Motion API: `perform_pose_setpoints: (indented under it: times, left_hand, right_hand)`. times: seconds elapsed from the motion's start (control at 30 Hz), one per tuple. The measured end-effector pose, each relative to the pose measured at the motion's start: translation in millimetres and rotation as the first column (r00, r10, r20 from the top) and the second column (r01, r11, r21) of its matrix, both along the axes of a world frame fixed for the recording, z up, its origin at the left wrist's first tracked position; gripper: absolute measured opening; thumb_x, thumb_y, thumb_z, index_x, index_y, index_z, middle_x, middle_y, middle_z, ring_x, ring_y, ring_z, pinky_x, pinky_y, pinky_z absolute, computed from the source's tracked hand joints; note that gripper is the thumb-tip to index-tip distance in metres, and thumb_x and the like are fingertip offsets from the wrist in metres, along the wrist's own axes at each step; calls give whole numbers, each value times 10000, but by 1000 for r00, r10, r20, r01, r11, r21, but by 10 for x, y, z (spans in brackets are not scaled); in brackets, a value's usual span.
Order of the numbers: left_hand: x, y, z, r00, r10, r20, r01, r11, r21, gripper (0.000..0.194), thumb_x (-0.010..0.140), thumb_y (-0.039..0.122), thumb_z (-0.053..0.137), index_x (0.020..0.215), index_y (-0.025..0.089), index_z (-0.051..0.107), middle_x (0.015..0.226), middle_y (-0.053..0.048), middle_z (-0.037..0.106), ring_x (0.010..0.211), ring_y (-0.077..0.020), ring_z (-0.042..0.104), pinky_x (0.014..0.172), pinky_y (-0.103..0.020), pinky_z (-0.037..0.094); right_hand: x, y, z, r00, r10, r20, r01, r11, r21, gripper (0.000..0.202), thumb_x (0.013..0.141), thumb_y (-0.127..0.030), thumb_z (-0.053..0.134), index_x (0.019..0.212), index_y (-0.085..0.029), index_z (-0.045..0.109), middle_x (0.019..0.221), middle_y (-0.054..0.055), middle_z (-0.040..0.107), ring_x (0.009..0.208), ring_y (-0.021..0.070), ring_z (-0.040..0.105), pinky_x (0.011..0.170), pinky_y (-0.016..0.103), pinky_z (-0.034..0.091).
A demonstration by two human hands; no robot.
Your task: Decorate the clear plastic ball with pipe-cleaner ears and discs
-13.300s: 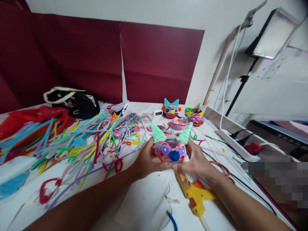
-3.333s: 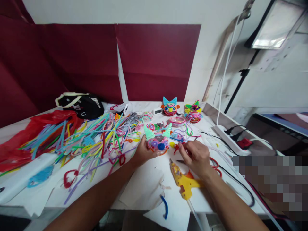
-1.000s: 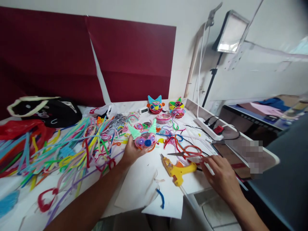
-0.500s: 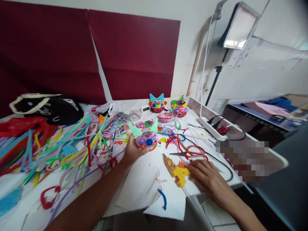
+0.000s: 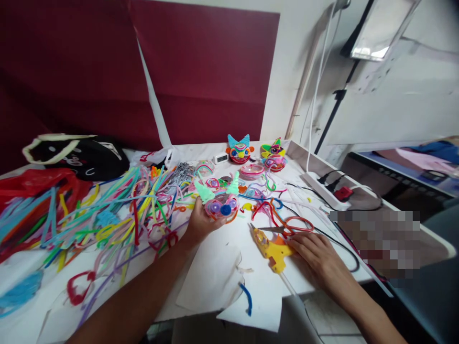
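My left hand (image 5: 201,223) is closed around the lower left side of a small animal-head craft (image 5: 221,205) with mint-green ears, purple eyes and a blue nose. Its face is toward me, just above the white table. My right hand (image 5: 315,253) lies over the handle end of a yellow glue gun (image 5: 274,248); its fingers cover that end, and the thumb is hidden. The gun's nozzle points away and to the left, and a pale stick sticks out of its rear. Orange-handled scissors (image 5: 297,224) lie just beyond my right fingers.
Loose colourful pipe cleaners (image 5: 118,210) cover the table's left side. Two finished-looking heads (image 5: 239,150) (image 5: 274,155) stand at the back. A power strip (image 5: 328,191) with plugs sits at the right rim. White paper (image 5: 211,272) and a blue piece (image 5: 246,298) lie in front.
The whole view has shifted slightly, so the table things appear a little farther right. Both hands keep about the same places relative to the craft and the glue gun.
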State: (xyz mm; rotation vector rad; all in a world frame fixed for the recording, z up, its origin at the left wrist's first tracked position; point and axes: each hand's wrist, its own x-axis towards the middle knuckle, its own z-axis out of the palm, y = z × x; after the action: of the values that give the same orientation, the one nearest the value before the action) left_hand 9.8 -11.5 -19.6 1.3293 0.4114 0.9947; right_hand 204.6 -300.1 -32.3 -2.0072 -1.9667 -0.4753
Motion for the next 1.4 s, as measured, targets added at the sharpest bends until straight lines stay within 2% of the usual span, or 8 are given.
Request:
perform_pose_setpoints:
  times: [0.27, 0.57, 0.73, 0.83, 0.93, 1.1, 1.23, 1.4]
  left_hand:
    - [-14, -25, -2, 999, -50, 8, 50, 995, -83, 803, 421, 51, 886, 1108, 219, 506, 1051, -44, 702, 1019, -294, 678, 953, -505, 525]
    - [-19, -18, -11, 995, -102, 4, 102, 992, 79, 774, 503, 109, 879, 1179, 245, 528, 1160, -57, 689, 1075, -282, 664, 965, -455, 527]
    - [-25, 3, -11, 998, -64, 14, 63, 997, 38, 791, 454, 102, 893, 1134, 224, 507, 1099, -59, 695, 1036, -280, 669, 929, -458, 537]
    - [-39, 16, 9, 998, -66, 25, 65, 997, 47, 725, 454, 95, 886, 1065, 237, 522, 1065, -28, 688, 1022, -268, 668, 916, -435, 534]
    - [-54, 16, 54, 994, -99, 38, 97, 994, 55, 643, 475, 94, 874, 1000, 242, 534, 992, 2, 692, 978, -250, 674, 883, -404, 535]
    - [-73, 10, 149, 988, -130, 80, 128, 991, 28, 678, 450, 87, 873, 1016, 232, 529, 998, -11, 700, 961, -246, 678, 866, -397, 541]
    - [-112, 36, 185, 989, -122, 79, 119, 992, 34, 627, 435, 94, 879, 930, 221, 515, 928, -3, 695, 877, -220, 678, 783, -358, 556]
    - [-198, 12, 223, 995, -84, 51, 83, 996, 27, 577, 483, 152, 888, 944, 215, 548, 931, -16, 692, 844, -204, 668, 724, -306, 553]
  right_hand:
    - [45, 78, -76, 1000, 9, 19, -10, 998, 68, 310, 974, -152, 454, 1255, -167, 583, 1164, 110, 687, 1091, 251, 568, 887, 382, 389]
    - [42, 70, -168, 994, 18, 112, -34, 988, 148, 356, 955, -192, 489, 1299, -167, 575, 1208, 107, 694, 1134, 255, 579, 900, 385, 398]
    - [2, 37, -152, 995, 7, 100, -23, 987, 159, 410, 961, -206, 494, 1368, -163, 523, 1289, 112, 655, 1181, 266, 552, 933, 398, 398]
    - [-23, -16, -134, 998, 22, 50, -30, 986, 163, 423, 972, -188, 463, 1393, -173, 499, 1314, 117, 632, 1228, 279, 519, 957, 414, 394]
    - [-71, -48, -137, 998, 54, -25, -47, 972, 231, 436, 969, -146, 462, 1403, -171, 481, 1295, 136, 628, 1234, 289, 514, 960, 433, 402]
    - [-198, -11, -179, 990, 48, -132, 4, 930, 367, 506, 933, -37, 495, 1414, -189, 468, 1243, 154, 633, 1195, 298, 548, 931, 459, 424]
    - [-248, 27, -207, 989, 22, -144, 46, 891, 451, 536, 912, -11, 522, 1416, -188, 474, 1175, 157, 644, 1108, 287, 587, 892, 445, 442]
    - [-248, 16, -234, 988, -2, -152, 78, 864, 498, 570, 903, -22, 536, 1438, -203, 458, 1111, 142, 650, 1029, 272, 610, 857, 428, 455]
